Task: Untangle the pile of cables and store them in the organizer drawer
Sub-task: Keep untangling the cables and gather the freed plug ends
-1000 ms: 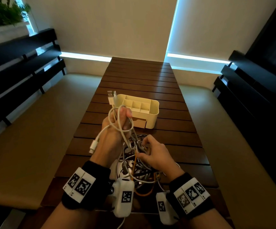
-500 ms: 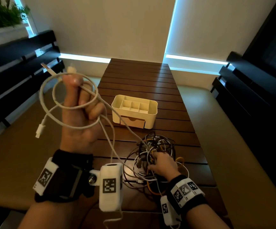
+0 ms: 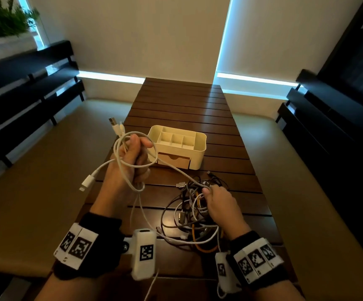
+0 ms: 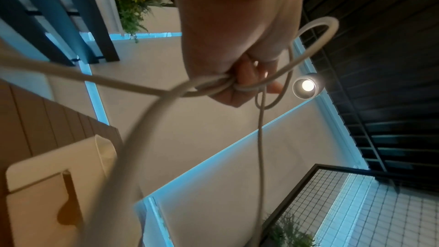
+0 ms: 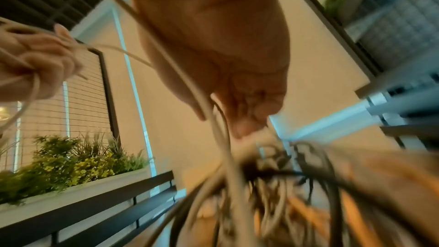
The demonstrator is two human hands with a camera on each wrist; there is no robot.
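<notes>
Daylight strips and a slatted dark wooden table (image 3: pixel 187 109) fill the head view, which alone shows the whole layout: the cream plastic organizer (image 3: pixel 178 146) with its open top compartments and a tan drawer (image 3: pixel 174 160) shut in its front, and nearer the person the tangled pile of cables (image 3: pixel 193 216) in grey, black, white and orange. The left wrist view adds a lit ceiling spotlight (image 4: pixel 306 85) and the organizer's side, seen from below. The right wrist view is blurred over the pile, so individual cables there cannot be told apart.

The left hand (image 3: pixel 130 161) is raised above the table's left edge, fingers curled round several loops of a smooth white charging cable (image 3: pixel 132 168); its USB plug (image 3: pixel 112 122) sticks up past the knuckles and its slim white connector (image 3: pixel 87 181) hangs to the left. One strand runs from that fist down to the right hand (image 3: pixel 219 203), which sits on top of the pile, thumb and fingertips pinching the strand where it enters the tangle. The organizer stands just beyond both hands.
</notes>
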